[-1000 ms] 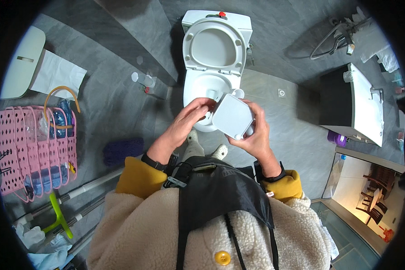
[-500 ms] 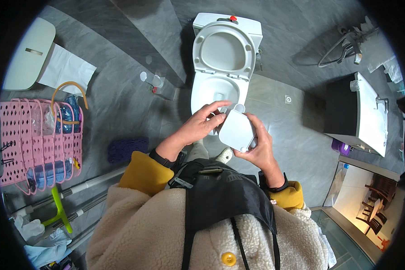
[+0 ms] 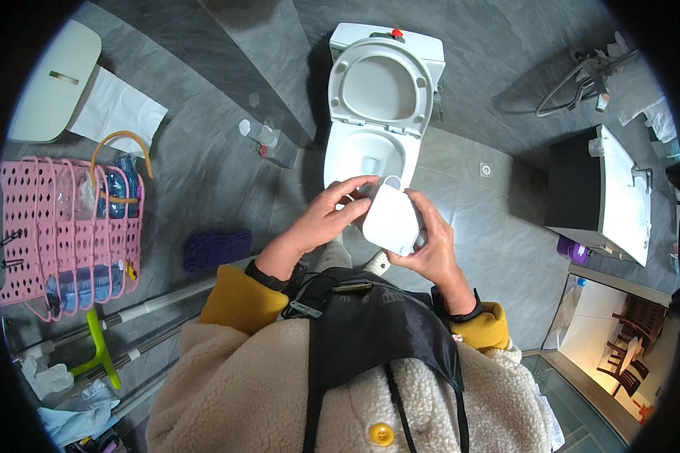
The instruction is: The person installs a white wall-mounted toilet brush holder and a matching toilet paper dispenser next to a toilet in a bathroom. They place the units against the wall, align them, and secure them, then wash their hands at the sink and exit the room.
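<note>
White container now at slightly different angle

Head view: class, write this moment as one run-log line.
right hand: holds white container; left hand: at container's left side; toilet: beyond hands, lid raised

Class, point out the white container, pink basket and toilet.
White container [image 3: 391,220], head view: broad, flat face.
Pink basket [image 3: 32,226], head view: perforated wall.
Toilet [image 3: 379,92], head view: underside of raised lid.
</note>
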`<state>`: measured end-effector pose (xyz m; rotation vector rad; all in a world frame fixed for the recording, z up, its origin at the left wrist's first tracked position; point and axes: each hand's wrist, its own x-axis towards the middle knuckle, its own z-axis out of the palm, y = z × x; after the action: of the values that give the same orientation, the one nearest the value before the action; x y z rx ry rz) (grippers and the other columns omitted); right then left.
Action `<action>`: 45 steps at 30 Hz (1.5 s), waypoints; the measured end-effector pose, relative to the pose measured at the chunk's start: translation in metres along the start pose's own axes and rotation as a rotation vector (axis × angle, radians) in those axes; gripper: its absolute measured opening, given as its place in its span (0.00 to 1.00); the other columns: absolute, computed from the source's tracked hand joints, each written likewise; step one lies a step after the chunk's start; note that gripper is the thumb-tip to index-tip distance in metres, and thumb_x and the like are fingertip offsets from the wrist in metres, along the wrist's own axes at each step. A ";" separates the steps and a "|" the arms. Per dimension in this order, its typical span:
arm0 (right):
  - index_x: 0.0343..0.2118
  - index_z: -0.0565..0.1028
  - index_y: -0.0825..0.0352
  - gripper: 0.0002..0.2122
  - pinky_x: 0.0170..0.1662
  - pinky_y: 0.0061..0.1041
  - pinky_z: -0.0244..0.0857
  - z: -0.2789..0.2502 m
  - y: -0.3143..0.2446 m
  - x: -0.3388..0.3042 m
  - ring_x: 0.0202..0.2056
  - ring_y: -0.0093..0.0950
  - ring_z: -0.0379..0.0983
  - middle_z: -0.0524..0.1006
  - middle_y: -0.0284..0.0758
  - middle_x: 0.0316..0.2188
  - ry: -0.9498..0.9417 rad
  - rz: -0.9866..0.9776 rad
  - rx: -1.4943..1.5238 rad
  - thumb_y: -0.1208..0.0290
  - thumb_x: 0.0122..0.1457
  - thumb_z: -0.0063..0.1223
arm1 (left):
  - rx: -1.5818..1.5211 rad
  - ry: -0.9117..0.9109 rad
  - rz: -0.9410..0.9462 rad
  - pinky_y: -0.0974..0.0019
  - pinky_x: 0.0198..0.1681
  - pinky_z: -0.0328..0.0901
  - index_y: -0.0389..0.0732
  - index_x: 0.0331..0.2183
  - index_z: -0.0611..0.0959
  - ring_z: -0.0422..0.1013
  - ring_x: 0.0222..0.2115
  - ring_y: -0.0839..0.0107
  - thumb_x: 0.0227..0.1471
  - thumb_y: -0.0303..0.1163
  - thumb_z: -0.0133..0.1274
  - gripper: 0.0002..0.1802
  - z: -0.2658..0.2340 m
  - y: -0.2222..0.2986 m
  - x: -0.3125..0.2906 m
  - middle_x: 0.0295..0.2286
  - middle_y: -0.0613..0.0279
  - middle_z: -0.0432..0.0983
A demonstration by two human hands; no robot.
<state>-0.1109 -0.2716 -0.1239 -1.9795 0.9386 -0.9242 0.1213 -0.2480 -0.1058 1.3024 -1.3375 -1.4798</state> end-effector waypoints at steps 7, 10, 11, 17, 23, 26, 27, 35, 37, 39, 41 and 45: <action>0.57 0.67 0.68 0.42 0.50 0.35 0.71 0.002 -0.001 -0.001 0.48 0.43 0.77 0.76 0.46 0.48 -0.015 0.033 0.048 0.68 0.34 0.73 | -0.204 -0.011 -0.198 0.68 0.45 0.68 0.36 0.57 0.70 0.71 0.43 0.72 0.55 0.34 0.62 0.32 -0.016 -0.004 -0.012 0.44 0.58 0.74; 0.57 0.67 0.68 0.41 0.51 0.35 0.71 0.003 -0.001 -0.002 0.49 0.43 0.76 0.75 0.46 0.49 -0.020 0.010 0.027 0.68 0.34 0.73 | -0.268 0.028 -0.333 0.69 0.45 0.69 0.35 0.49 0.75 0.72 0.42 0.73 0.56 0.36 0.61 0.23 -0.014 -0.005 -0.016 0.42 0.60 0.76; 0.57 0.66 0.68 0.41 0.51 0.34 0.71 0.004 -0.001 -0.003 0.49 0.43 0.76 0.75 0.46 0.49 -0.012 0.012 0.032 0.69 0.34 0.73 | -0.248 -0.011 -0.317 0.69 0.46 0.69 0.36 0.49 0.75 0.72 0.43 0.74 0.58 0.35 0.59 0.20 -0.011 -0.004 -0.019 0.43 0.61 0.76; 0.57 0.68 0.68 0.41 0.48 0.31 0.72 0.004 -0.001 -0.009 0.47 0.37 0.77 0.76 0.42 0.49 0.023 0.000 -0.039 0.69 0.33 0.73 | 0.628 0.253 0.161 0.60 0.23 0.66 0.34 0.34 0.77 0.75 0.20 0.54 0.57 0.27 0.54 0.06 0.017 0.009 -0.031 0.21 0.47 0.75; 0.56 0.68 0.67 0.41 0.49 0.31 0.72 0.003 -0.005 -0.013 0.46 0.36 0.77 0.76 0.41 0.49 0.077 -0.074 -0.062 0.71 0.32 0.74 | 0.831 0.196 0.197 0.51 0.26 0.66 0.34 0.30 0.77 0.74 0.25 0.46 0.56 0.27 0.51 0.06 0.015 0.024 -0.022 0.24 0.46 0.76; 0.55 0.68 0.67 0.40 0.49 0.31 0.71 0.001 -0.010 -0.015 0.46 0.36 0.77 0.76 0.42 0.49 0.064 -0.057 -0.062 0.71 0.33 0.74 | 0.776 0.154 0.279 0.54 0.24 0.64 0.34 0.27 0.76 0.72 0.22 0.48 0.53 0.24 0.53 0.05 0.010 0.031 -0.019 0.22 0.47 0.74; 0.55 0.69 0.67 0.40 0.49 0.31 0.71 -0.001 -0.012 -0.016 0.46 0.36 0.77 0.76 0.42 0.48 0.064 -0.055 -0.056 0.71 0.33 0.74 | 0.760 0.128 0.300 0.54 0.24 0.63 0.33 0.27 0.75 0.71 0.21 0.48 0.53 0.24 0.53 0.05 0.009 0.033 -0.018 0.22 0.48 0.73; 0.56 0.68 0.70 0.41 0.49 0.30 0.71 -0.006 -0.015 -0.021 0.47 0.33 0.76 0.76 0.43 0.48 0.100 0.014 0.032 0.69 0.33 0.74 | 0.510 0.033 0.215 0.62 0.23 0.63 0.33 0.27 0.75 0.71 0.18 0.68 0.53 0.23 0.54 0.06 0.005 0.046 -0.019 0.19 0.55 0.72; 0.56 0.67 0.70 0.41 0.50 0.30 0.71 -0.010 -0.012 -0.021 0.49 0.34 0.76 0.76 0.44 0.48 0.105 0.090 0.136 0.69 0.34 0.72 | 0.375 -0.040 0.190 0.65 0.26 0.65 0.35 0.32 0.77 0.72 0.24 0.72 0.51 0.27 0.60 0.08 0.002 0.047 -0.018 0.25 0.58 0.76; 0.57 0.67 0.70 0.42 0.50 0.31 0.71 -0.017 -0.008 -0.021 0.49 0.32 0.75 0.76 0.42 0.48 0.129 0.142 0.219 0.69 0.33 0.72 | 0.282 -0.029 0.268 0.67 0.32 0.68 0.37 0.42 0.77 0.73 0.32 0.73 0.46 0.31 0.66 0.22 0.001 0.047 -0.013 0.36 0.61 0.77; 0.57 0.66 0.70 0.43 0.50 0.31 0.71 -0.027 -0.003 -0.022 0.49 0.31 0.74 0.75 0.40 0.48 0.129 0.172 0.294 0.68 0.33 0.72 | 0.308 -0.079 0.254 0.66 0.40 0.71 0.45 0.60 0.69 0.69 0.43 0.69 0.31 0.37 0.76 0.53 -0.002 0.049 -0.007 0.54 0.62 0.69; 0.58 0.65 0.71 0.44 0.53 0.31 0.68 -0.041 0.003 -0.020 0.50 0.31 0.73 0.74 0.40 0.49 0.087 0.095 0.277 0.68 0.32 0.73 | 0.422 -0.199 0.212 0.67 0.38 0.72 0.48 0.58 0.74 0.71 0.42 0.70 0.28 0.34 0.77 0.50 0.000 0.054 0.010 0.53 0.63 0.70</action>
<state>-0.1550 -0.2685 -0.1134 -1.6596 0.8920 -1.0327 0.1133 -0.2677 -0.0548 1.2371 -1.9337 -1.2458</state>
